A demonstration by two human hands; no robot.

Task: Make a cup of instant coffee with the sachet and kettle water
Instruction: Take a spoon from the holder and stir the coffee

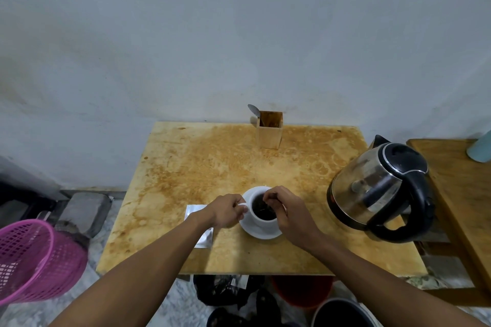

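Note:
A white cup (261,221) full of dark coffee stands on a white saucer (261,233) near the front middle of the stained wooden table (212,162). My left hand (229,210) pinches the cup's handle on its left side. My right hand (285,207) is over the cup, fingers closed on a thin spoon (265,209) that dips into the coffee. A silver sachet (203,235) lies flat on the table, partly under my left forearm. The steel kettle (380,191) with a black handle and lid sits at the table's right edge.
A wooden holder (269,133) with a spoon (253,109) stands at the back by the wall. A pink basket (34,260) is on the floor at left. A second wooden surface (462,188) with a pale blue bottle (481,148) is at right. Dark containers sit below the table's front edge.

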